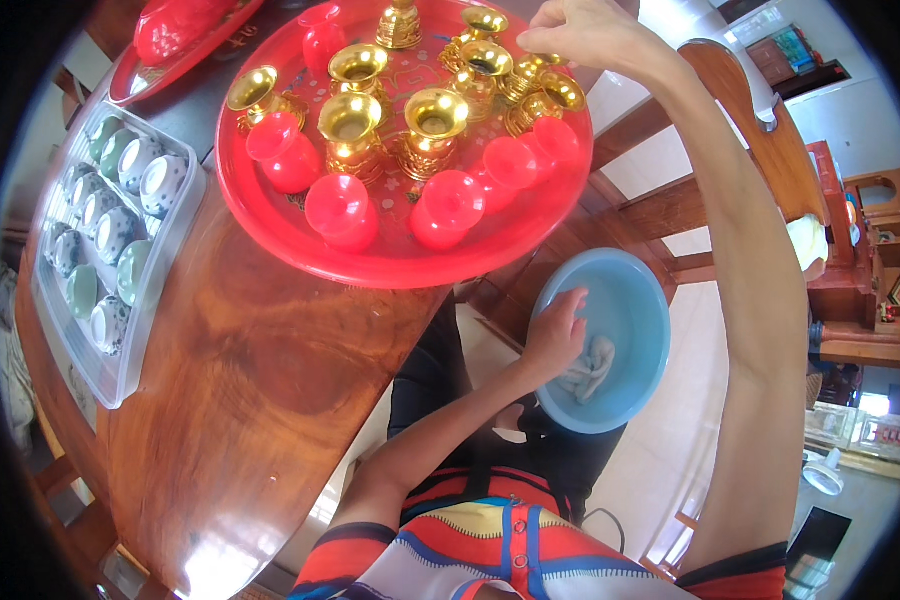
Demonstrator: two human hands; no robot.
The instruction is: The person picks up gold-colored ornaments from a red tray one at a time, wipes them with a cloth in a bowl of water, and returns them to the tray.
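My left hand (557,335) is over the left side of a light blue plastic basin (649,375), its fingers apart and no object in it. A wet, pale cloth (594,367) lies in the basin, below that hand. My right hand (574,36) is at the upper right rim of a round red tray (330,268), above gold-coloured metal cups (562,91); its fingertips are close together, and whether they grip anything cannot be told. Several gold cups (435,116) stand on the tray, with several red flared cups (454,199) along its near side.
A clear plastic container (131,367) with upturned patterned and green small cups (116,236) is at the left of the wooden table (270,360). Another red tray (187,71) with a red item lies at the upper left. Wooden chair parts (664,210) stand behind the basin.
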